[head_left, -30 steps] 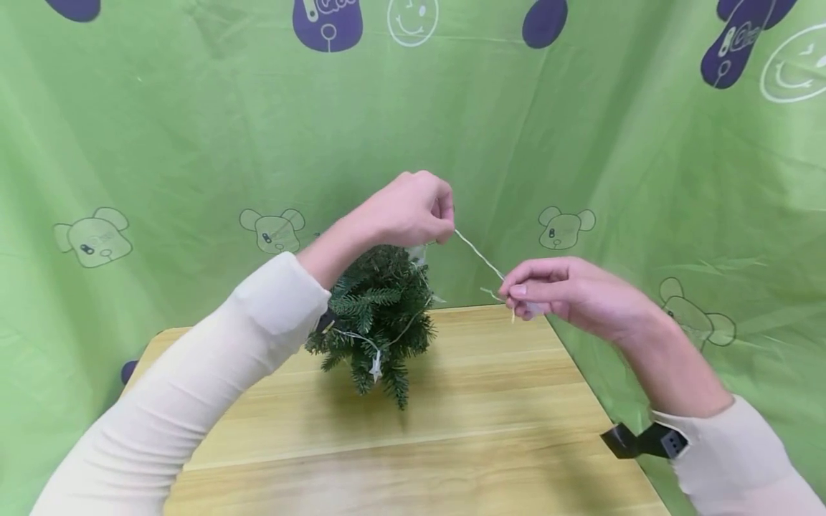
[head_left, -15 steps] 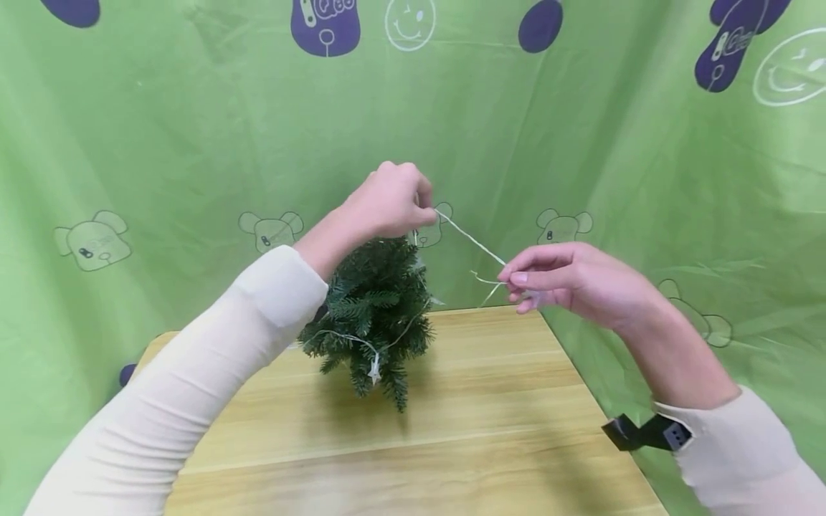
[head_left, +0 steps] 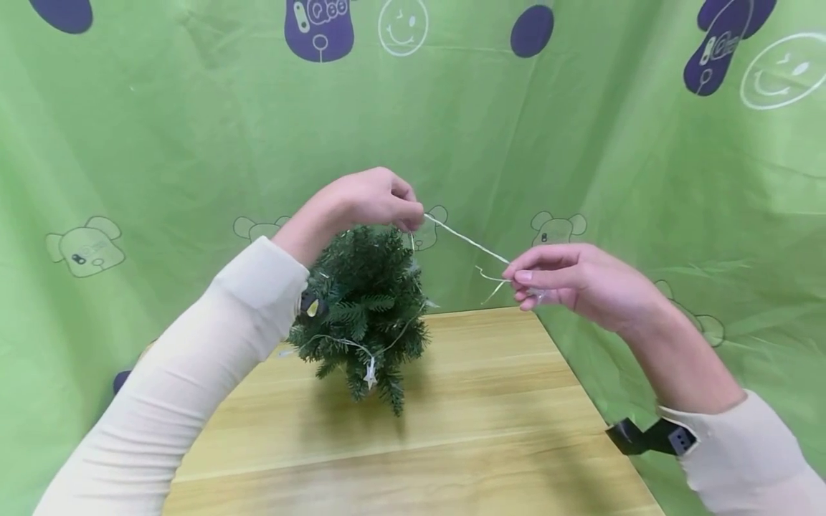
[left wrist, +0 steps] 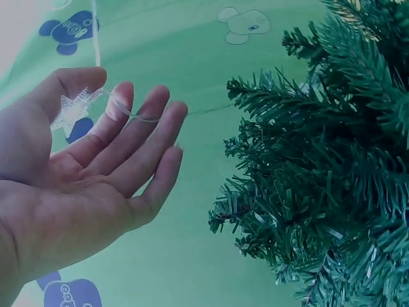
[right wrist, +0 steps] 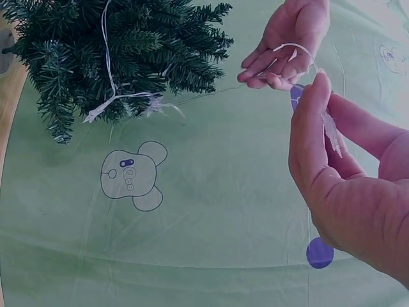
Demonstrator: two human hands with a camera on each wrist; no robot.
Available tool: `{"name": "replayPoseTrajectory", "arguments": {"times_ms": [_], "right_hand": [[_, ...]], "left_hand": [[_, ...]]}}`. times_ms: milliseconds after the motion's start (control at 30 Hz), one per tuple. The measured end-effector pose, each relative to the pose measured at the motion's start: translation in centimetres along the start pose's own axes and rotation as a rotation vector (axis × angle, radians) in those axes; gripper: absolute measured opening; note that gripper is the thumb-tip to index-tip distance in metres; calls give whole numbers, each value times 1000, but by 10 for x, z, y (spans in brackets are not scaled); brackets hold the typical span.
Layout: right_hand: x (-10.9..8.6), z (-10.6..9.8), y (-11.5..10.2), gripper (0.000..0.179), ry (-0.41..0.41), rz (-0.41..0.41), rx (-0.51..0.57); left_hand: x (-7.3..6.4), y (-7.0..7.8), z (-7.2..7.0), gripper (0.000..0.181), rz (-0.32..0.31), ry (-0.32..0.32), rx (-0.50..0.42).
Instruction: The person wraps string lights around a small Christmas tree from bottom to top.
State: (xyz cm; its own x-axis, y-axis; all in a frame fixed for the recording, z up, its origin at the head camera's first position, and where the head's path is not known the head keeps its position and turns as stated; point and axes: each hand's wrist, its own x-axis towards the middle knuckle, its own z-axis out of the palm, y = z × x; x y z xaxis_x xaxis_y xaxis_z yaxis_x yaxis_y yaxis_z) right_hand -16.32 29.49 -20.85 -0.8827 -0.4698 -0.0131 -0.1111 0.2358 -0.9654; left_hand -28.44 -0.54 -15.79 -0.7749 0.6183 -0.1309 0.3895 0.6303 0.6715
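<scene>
A small artificial Christmas tree (head_left: 355, 287) stands on the table, with part of a white string of star lights (head_left: 467, 239) draped around it. Above the treetop, my left hand (head_left: 374, 197) pinches the string between thumb and index finger. In the left wrist view, a clear star (left wrist: 75, 110) hangs by that thumb, and a thin wire runs across the fingers toward the branches. To the right of the tree, my right hand (head_left: 584, 283) pinches the string's other stretch, a clear star (right wrist: 331, 134) lying inside the fingers. Between both hands the string slopes down, nearly straight.
The tree is on a light wooden table (head_left: 400, 459). A green patterned cloth (head_left: 452, 107) hangs behind and on both sides. One white star (head_left: 370, 374) dangles at the tree's front. A black strap (head_left: 652, 436) is on the right sleeve.
My left hand has moved left and slightly upward over the treetop, still pinching the string. The stretch between the hands has grown longer and straighter. My right hand has risen slightly.
</scene>
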Motion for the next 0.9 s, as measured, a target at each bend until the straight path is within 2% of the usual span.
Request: {"name": "replayPoseTrajectory", "arguments": {"times_ms": [100, 200, 300, 400, 500, 600, 667, 800, 900], "right_hand": [[-1, 0, 2, 21, -4, -5, 3], [-2, -1, 3, 21, -7, -12, 10], [-4, -2, 2, 22, -6, -16, 12], [-5, -3, 1, 22, -4, -17, 15], [-6, -3, 0, 23, -6, -17, 17], [-5, -2, -1, 24, -11, -19, 18], [-4, -1, -2, 24, -14, -22, 16], [0, 3, -4, 24, -13, -24, 31], [3, 7, -7, 23, -2, -21, 49]], "left_hand": [[0, -3, -1, 20, 7, 12, -78], [2, -5, -1, 28, 32, 6, -193], [3, -6, -2, 25, 26, -3, -281], [3, -7, -1, 38, 4, 30, -286], [5, -7, 5, 49, -4, 132, -193], [8, -6, 13, 37, 15, 268, -65], [11, -5, 18, 27, 36, 357, -20], [16, -2, 20, 13, 65, 513, -18], [17, 1, 17, 12, 51, 565, -37]]}}
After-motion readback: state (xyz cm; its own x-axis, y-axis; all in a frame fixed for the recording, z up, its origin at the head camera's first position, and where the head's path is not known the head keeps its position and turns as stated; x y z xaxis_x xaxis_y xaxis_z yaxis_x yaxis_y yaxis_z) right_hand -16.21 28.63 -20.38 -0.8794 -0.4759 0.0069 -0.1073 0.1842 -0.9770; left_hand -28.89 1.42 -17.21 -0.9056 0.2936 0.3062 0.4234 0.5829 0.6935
